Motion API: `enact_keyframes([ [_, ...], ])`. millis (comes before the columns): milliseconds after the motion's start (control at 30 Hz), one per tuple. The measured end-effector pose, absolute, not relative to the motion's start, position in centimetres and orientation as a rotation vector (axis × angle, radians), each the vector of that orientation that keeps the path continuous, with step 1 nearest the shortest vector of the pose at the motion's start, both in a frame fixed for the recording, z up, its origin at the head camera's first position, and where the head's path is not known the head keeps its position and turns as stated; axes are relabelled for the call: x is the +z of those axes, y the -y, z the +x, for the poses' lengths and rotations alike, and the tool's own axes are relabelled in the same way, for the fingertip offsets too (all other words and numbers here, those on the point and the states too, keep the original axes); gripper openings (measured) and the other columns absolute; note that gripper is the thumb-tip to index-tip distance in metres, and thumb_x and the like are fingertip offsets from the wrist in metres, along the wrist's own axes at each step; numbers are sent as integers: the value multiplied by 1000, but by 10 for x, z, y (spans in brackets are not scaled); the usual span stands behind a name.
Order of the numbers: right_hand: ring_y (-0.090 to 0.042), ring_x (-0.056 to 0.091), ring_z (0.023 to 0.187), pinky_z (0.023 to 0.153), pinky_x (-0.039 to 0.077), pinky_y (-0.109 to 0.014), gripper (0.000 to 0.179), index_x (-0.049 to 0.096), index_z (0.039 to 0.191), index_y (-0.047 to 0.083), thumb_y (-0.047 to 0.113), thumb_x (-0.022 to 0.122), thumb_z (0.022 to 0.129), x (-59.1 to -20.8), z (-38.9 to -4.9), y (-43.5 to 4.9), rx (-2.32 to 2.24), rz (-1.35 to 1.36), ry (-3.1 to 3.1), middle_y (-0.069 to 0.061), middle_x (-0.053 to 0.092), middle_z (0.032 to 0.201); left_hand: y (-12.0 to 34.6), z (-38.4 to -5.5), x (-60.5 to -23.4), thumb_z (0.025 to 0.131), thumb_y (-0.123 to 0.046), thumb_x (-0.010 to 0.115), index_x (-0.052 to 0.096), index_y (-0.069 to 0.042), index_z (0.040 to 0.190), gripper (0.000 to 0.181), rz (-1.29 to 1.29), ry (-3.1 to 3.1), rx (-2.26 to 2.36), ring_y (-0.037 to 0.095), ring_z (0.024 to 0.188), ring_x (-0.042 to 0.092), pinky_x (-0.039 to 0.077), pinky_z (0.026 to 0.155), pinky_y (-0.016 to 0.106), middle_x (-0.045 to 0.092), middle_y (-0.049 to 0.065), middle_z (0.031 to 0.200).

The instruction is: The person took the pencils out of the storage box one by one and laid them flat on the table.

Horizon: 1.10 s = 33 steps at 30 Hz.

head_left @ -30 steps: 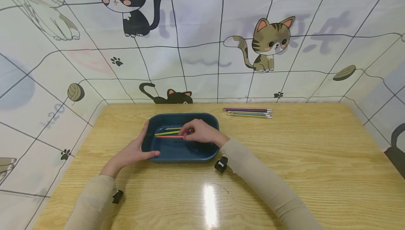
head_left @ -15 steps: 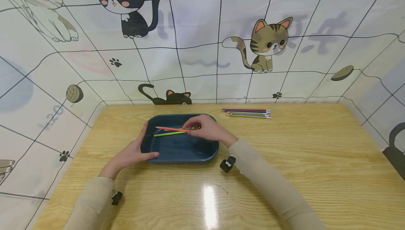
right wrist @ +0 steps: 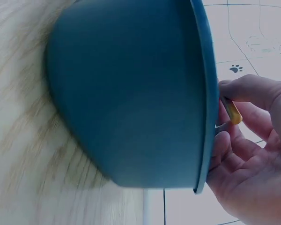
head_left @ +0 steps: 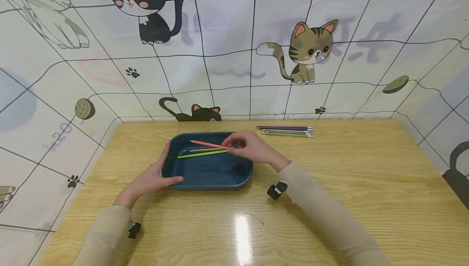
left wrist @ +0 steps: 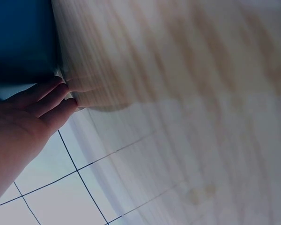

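Observation:
A dark blue basin stands on the table, its outer wall close up in the right wrist view. My left hand rests on its left end, thumb at the front rim and fingers spread along the side; straight fingers show in the left wrist view. Between thumb and fingers, my right hand pinches a coral-red pencil, its point to the left, over the basin. A rounded orange-yellow end shows between those fingers in the right wrist view. Below lie a lime-green pencil and a thin yellowish pencil.
Several pencils with white eraser ends lie side by side at the table's back edge, right of the basin. Behind the wooden table hangs a white cloth printed with cats and grid lines.
My right hand has lifted the coral-red pencil from beside the green one and moved it right and toward the basin's back. The left hand stays at the basin's left end.

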State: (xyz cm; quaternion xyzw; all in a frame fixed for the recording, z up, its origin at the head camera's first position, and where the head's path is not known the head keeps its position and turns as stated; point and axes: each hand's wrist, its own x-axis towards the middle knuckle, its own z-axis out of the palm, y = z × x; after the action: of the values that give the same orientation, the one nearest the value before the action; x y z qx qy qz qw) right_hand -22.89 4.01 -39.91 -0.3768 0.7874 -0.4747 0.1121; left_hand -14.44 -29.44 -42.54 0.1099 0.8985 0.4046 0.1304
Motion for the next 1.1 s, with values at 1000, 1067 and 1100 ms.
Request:
enact_keyframes([
  [1000, -22, 47, 75, 64, 38, -31, 18, 71, 110, 12, 10, 67, 92, -408, -216, -143, -1421, -859, -2477, -2, 62, 94, 295, -144, -426, 83, -35, 76, -17, -21, 153, 117, 332, -2637, 1128, 52, 139, 9, 17, 106, 65, -4, 25, 157],
  [1067, -23, 45, 77, 65, 37, -31, 18, 71, 110, 11, 10, 67, 92, -409, -216, -149, -1442, -845, -2470, -4, 61, 93, 295, -144, -425, 83, -35, 76, -16, -21, 153, 117, 331, -2637, 1126, 52, 139, 9, 17, 106, 65, -4, 25, 157],
  [1100, -23, 45, 78, 65, 37, -32, 18, 71, 109, 11, 10, 67, 92, -409, -216, -152, -1448, -840, -2466, -4, 61, 94, 294, -144, -425, 83, -35, 76, -17, -22, 153, 117, 331, -2636, 1126, 51, 139, 9, 17, 106, 65, -4, 25, 157],
])
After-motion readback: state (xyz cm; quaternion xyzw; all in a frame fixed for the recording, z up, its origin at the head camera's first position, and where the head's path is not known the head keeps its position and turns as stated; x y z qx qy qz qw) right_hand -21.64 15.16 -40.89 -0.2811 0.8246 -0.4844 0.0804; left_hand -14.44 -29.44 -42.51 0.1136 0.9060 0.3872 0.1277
